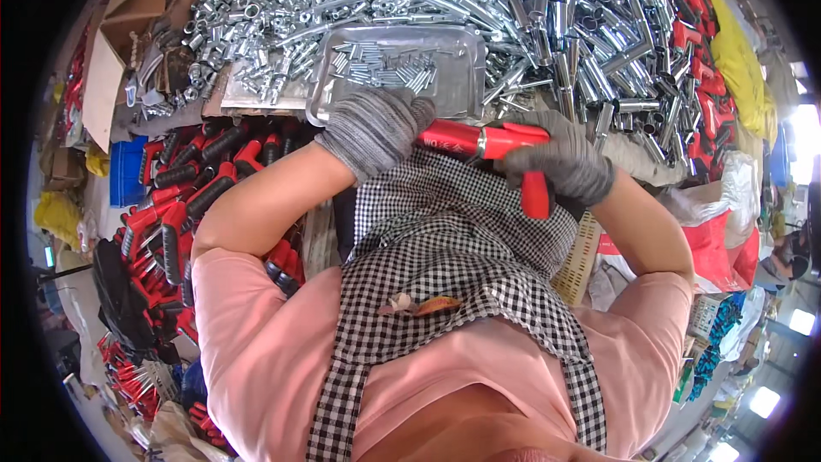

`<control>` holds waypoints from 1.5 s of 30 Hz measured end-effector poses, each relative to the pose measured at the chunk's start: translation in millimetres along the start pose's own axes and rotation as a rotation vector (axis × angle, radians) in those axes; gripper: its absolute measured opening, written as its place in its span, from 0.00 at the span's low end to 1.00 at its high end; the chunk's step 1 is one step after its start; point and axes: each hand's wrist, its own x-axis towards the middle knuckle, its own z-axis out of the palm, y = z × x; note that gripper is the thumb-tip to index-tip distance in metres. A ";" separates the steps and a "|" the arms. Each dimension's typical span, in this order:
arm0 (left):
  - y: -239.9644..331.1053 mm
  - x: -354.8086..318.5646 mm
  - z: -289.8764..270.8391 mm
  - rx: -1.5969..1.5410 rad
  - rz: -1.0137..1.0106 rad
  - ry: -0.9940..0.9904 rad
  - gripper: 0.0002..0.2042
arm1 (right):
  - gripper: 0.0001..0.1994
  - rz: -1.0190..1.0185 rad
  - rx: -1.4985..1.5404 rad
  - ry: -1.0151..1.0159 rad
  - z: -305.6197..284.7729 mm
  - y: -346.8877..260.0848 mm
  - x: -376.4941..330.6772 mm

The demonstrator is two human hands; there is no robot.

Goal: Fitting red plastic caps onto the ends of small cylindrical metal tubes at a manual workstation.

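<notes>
My left hand [374, 128] is clenched around one end of the red T-shaped handle [483, 144], and my right hand [560, 161] clamps the other end where its stem hangs down, so the piece stays braced level over my checked apron [445, 248]. Just beyond sits the metal tray [457, 77] of small pins, within easy reach, ringed by heaped chrome sockets [590, 43].

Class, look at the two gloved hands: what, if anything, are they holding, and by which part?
Both hold one red T-shaped plastic handle: left hand on one end of the crossbar, right hand around the junction above the stem.
</notes>
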 end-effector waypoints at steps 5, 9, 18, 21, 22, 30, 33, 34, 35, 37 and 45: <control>1.9 -0.9 -9.8 0.107 -0.011 -0.103 0.12 | 0.24 -0.082 0.151 0.093 10.0 16.4 -0.1; 6.2 -0.1 -17.9 -0.172 -0.036 -0.201 0.13 | 0.25 -0.448 -0.570 0.140 1.9 19.8 -0.6; 15.5 5.2 -13.6 -0.425 0.015 -0.462 0.15 | 0.25 -1.122 -1.511 0.091 -8.4 21.6 -7.5; 14.5 5.1 -26.8 -0.233 -0.025 -0.407 0.15 | 0.25 -0.947 -1.235 0.180 -5.1 31.7 -7.4; 12.0 4.8 -25.2 -0.241 0.003 -0.314 0.15 | 0.26 -0.772 -0.945 0.156 -5.3 34.7 -8.2; 4.6 -2.9 -7.8 -0.228 0.045 -0.016 0.17 | 0.27 -0.788 -0.661 0.170 -6.1 41.9 -7.1; 5.1 2.7 -13.0 -0.215 0.000 -0.203 0.15 | 0.23 -0.968 -1.326 0.312 -1.6 22.1 -15.4; 4.2 5.2 -12.7 -0.317 0.043 -0.311 0.15 | 0.21 -1.147 -1.494 0.264 -4.8 16.9 -13.6; 3.8 5.7 -13.1 -0.418 0.080 -0.420 0.14 | 0.19 -1.335 -1.656 0.204 -6.5 14.3 -11.1; 2.4 8.4 -10.7 -0.523 0.114 -0.532 0.13 | 0.18 -1.423 -1.654 0.158 -4.7 12.0 -8.0; 14.1 13.5 -20.4 -0.554 0.069 -0.597 0.13 | 0.23 -1.144 -1.661 0.171 -1.6 15.6 -16.5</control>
